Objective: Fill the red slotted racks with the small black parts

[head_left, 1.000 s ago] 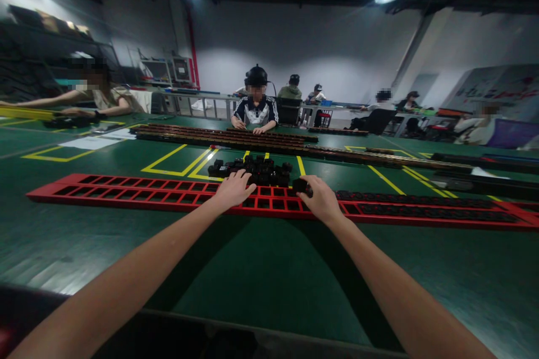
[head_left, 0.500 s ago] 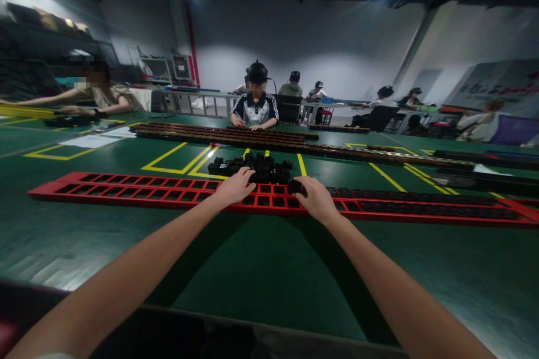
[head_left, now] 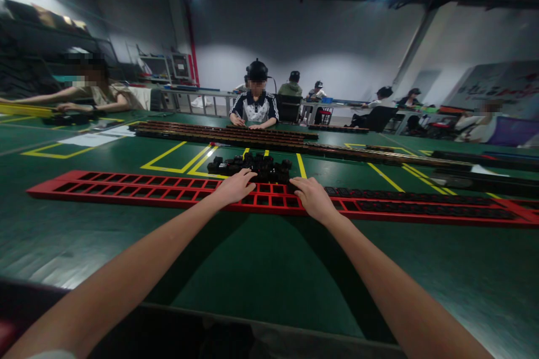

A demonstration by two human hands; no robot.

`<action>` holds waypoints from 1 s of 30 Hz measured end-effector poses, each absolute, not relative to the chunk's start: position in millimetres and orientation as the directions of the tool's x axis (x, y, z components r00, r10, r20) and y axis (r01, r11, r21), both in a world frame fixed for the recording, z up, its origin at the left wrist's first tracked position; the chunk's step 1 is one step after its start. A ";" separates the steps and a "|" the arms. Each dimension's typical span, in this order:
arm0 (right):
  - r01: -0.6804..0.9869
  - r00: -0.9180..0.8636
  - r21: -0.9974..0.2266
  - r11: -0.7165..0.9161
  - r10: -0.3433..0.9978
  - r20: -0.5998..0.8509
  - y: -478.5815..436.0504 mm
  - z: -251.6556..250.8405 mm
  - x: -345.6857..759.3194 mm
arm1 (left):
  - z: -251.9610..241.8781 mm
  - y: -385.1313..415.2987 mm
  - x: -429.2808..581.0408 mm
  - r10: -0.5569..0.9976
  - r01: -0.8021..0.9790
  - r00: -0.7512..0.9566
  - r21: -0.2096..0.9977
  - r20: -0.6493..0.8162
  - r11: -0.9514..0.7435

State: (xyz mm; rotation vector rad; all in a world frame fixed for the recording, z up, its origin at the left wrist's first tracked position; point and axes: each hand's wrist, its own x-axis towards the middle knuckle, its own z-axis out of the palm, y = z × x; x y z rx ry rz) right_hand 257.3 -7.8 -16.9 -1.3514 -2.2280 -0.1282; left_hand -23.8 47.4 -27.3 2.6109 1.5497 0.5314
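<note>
A long red frame (head_left: 143, 197) with two rows of rectangular cells lies across the green table in front of me. Black pieces (head_left: 421, 202) fill its cells on the right; the cells on the left are bare. Behind the frame's middle sits a pile of small black parts (head_left: 261, 165). My left hand (head_left: 236, 186) is at the near edge of this pile, over the frame, with its fingers stretched and thumb apart. Over the frame beside the filled cells, my right hand (head_left: 314, 197) has its fingers extended leftward; what lies under them is hidden.
Long dark brown strips (head_left: 227, 133) lie across the table beyond the pile. Yellow tape lines (head_left: 301, 164) mark the tabletop. A person (head_left: 255, 106) sits opposite, and another person (head_left: 105, 92) works at the left. White sheets (head_left: 96, 137) lie at the left.
The black part seen in my right hand half a second ago is no longer visible there. The right fingers have straightened over the frame. My left hand has hardly moved.
</note>
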 end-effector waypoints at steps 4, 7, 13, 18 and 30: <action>0.862 -0.357 -0.174 0.476 0.814 0.458 -7.1 -17.7 258.1 | -28.9 48.8 -24.5 0.864 0.844 0.432 0.224 0.257 -0.488; 0.866 -0.359 -0.165 0.472 0.817 0.452 -7.0 -17.9 258.5 | -29.7 49.7 -24.8 0.859 0.837 0.439 0.226 0.265 -0.498; 0.858 -0.363 -0.168 0.485 0.805 0.470 -6.7 -19.2 258.7 | -28.0 48.8 -23.9 0.858 0.832 0.439 0.240 0.265 -0.500; 0.855 -0.358 -0.173 0.490 0.796 0.488 -7.0 -19.4 258.9 | -29.6 49.5 -24.8 0.848 0.823 0.451 0.236 0.280 -0.516; 0.772 -0.307 -0.157 0.616 0.577 0.757 -14.5 -1.5 260.9 | -26.9 46.8 -24.8 0.845 0.820 0.458 0.237 0.276 -0.521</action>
